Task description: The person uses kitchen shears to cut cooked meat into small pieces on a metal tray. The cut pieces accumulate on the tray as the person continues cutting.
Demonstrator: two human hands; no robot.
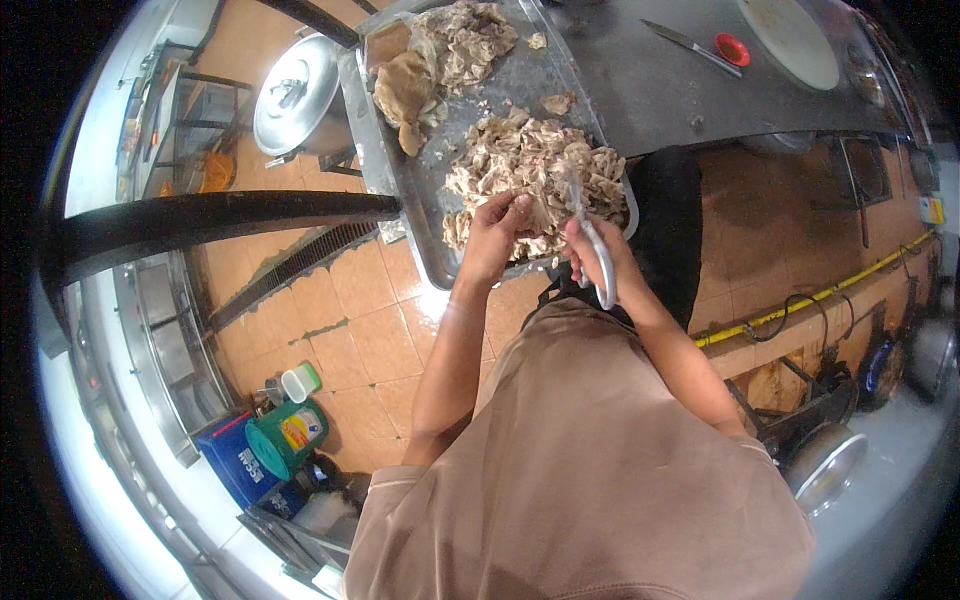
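Observation:
A large heap of pale, cut meat pieces (pixel 517 154) lies at the near end of a metal tray (pixel 420 217). Over the heap's near side, my left hand (pixel 499 225) pinches a piece of the meat between thumb and fingers. My right hand (pixel 604 247) grips scissors with light grey handles (pixel 600 262); their blades, blurred, point away from me over the heap. Farther back in the tray are a second pile of meat (pixel 465 41) and a larger uncut piece (pixel 403 90). Small scraps are scattered between the piles.
Right of the tray, a dark worktop holds a knife (pixel 690 47), a small red dish (pixel 732 49) and a round white board (pixel 791 37). A lidded metal pot (pixel 296 94) stands left. A dark post (pixel 232 225) reaches the tray's left side. A yellow pipe (pixel 817 292) runs at right.

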